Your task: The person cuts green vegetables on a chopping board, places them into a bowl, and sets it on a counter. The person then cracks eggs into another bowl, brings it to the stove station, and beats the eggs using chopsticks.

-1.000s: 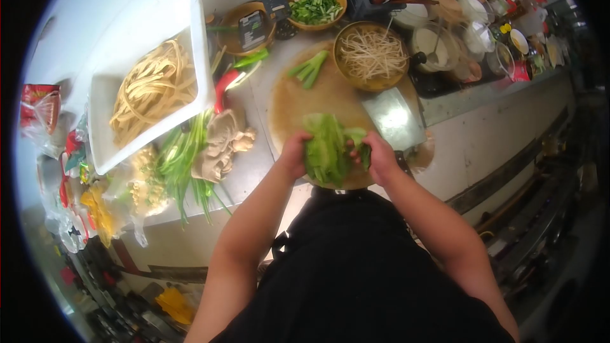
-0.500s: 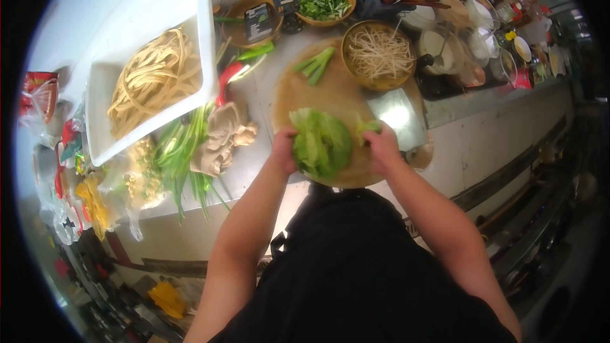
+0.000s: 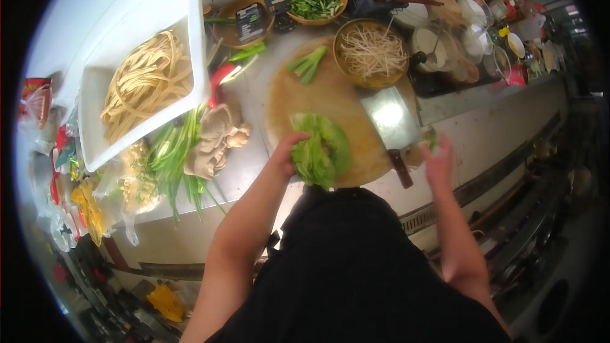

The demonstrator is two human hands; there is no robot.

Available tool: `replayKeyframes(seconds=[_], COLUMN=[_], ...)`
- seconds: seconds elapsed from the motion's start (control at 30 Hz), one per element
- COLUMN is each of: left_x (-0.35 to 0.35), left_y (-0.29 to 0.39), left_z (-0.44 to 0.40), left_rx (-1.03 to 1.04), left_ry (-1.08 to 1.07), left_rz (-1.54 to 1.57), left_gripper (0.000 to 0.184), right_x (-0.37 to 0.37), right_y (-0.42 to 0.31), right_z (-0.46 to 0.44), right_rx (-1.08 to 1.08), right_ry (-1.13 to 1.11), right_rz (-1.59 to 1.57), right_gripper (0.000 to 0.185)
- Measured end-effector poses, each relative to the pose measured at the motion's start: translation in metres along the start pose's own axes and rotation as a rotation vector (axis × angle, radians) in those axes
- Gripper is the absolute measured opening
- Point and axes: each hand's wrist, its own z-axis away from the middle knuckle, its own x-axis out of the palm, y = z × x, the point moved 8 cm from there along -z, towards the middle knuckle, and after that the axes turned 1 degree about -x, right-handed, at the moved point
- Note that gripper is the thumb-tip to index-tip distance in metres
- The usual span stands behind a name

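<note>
My left hand (image 3: 290,155) is closed round the left side of a head of green lettuce (image 3: 323,152) over the near part of the round wooden chopping board (image 3: 286,107). Off the board's right edge, my right hand (image 3: 438,160) is blurred and has a small torn piece of lettuce leaf (image 3: 431,140) at its fingertips. A cleaver (image 3: 389,117) lies on the right of the board, its brown handle sticking out over the near edge. Short scallion stalks (image 3: 309,64) rest on the far part of the board.
Bean sprouts fill a bowl (image 3: 370,54) at the board's far right. Behind stands a bowl of chopped greens (image 3: 316,3). On the left are a white tub of wide noodles (image 3: 147,82), long scallions (image 3: 175,159) and ginger (image 3: 237,134). Jars and bottles crowd the right.
My right hand has moved right, away from the lettuce and past the board's edge, with the small leaf piece. The cleaver's handle is now uncovered. My left hand still holds the lettuce.
</note>
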Motion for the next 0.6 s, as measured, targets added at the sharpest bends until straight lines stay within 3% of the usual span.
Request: replayKeyframes(seconds=[0.07, 0.1, 0.2, 0.27, 0.3, 0.37, 0.4, 0.53, 0.6], left_x=[0.002, 0.007, 0.024, 0.029, 0.033, 0.035, 0.029, 0.008, 0.001], left_y=[-0.008, -0.011, -0.009, 0.004, 0.017, 0.031, 0.038, 0.045, 0.039], left_z=[-0.005, -0.009, -0.004, 0.005, 0.014, 0.030, 0.036, 0.049, 0.053], left_rx=[-0.026, -0.052, -0.046, -0.015, 0.009, 0.035, 0.092, 0.201, 0.208], left_ry=[-0.027, -0.071, -0.117, -0.122, -0.229, -0.337, -0.286, -0.183, -0.180], left_rz=[0.050, 0.079, 0.136, 0.164, 0.153, 0.153, 0.169, 0.109, 0.093], left_gripper=[0.050, 0.053, 0.058, 0.060, 0.061, 0.063, 0.063, 0.062, 0.061], right_x=[0.064, 0.084, 0.125, 0.154, 0.153, 0.153, 0.150, 0.151, 0.150], right_y=[-0.061, -0.096, -0.141, -0.118, -0.112, -0.103, -0.098, -0.084, -0.080], right_z=[0.032, 0.046, 0.067, 0.074, 0.070, 0.086, 0.091, 0.103, 0.101], right_rx=[0.214, 0.070, 0.024, 0.464, 0.461, 0.819, 0.914, 0.957, 0.751], right_ry=[-0.449, -0.532, -0.728, -0.754, -0.758, -1.036, -1.080, -1.070, -0.974], right_rz=[-0.508, -0.491, -0.438, -0.792, -0.789, -1.202, -1.170, -1.151, -0.889], right_gripper=[0.066, 0.061, 0.052, 0.041, 0.041, 0.039, 0.037, 0.036, 0.043])
